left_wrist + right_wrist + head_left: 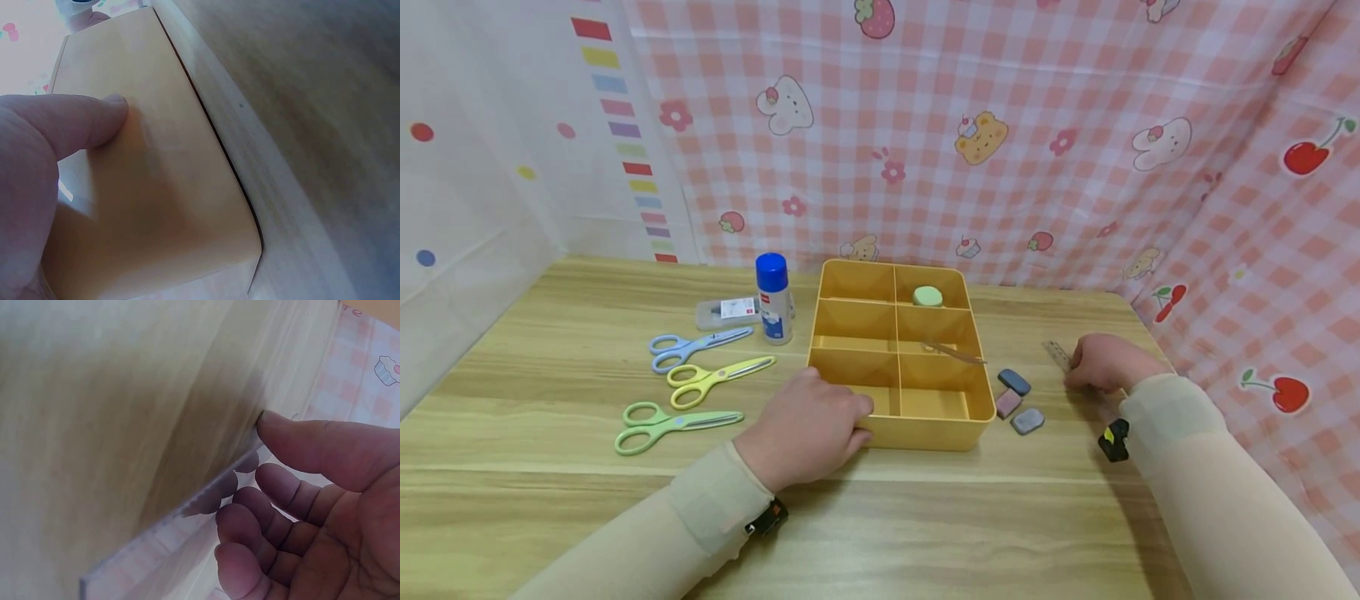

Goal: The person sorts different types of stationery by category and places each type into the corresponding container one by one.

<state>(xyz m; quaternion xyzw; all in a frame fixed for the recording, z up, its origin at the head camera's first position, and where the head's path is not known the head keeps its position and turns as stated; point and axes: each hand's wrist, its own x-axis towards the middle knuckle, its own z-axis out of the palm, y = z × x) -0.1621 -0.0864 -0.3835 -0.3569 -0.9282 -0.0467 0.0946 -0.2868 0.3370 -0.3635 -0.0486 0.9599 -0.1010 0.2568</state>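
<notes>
1. At the near-left corner of the yellow organizer (925, 434): left hand (805, 427) gripping it, thumb pressed to the outer near wall, fingers bent over the corner. Fingertips partly hidden. Probably held there to steady a light box.
2. Well right of the organizer: right hand (1107, 363) nearly closed, pinching a clear ruler (1056, 356), thumb on one side, fingers on the other. Likely pinched for being thin and flat. Fully off the bench (895, 533) or not: cannot tell.
3. Near the organizer's right wall: blue block (1014, 382), pink block (1009, 404), grey block (1027, 421), clustered, perhaps as like things.
4. Inside the organizer: green block (928, 296) in the far-right compartment; thin brownish strip (957, 354) slanting across the middle-right one to the right rim, apparently too long to lie flat.
5. Left of the organizer: glue bottle (774, 310) upright, clear case (715, 314) partly behind it; blue scissors (696, 344), yellow scissors (715, 380), green scissors (673, 423) flat, handles outward, possibly for easy picking.
</notes>
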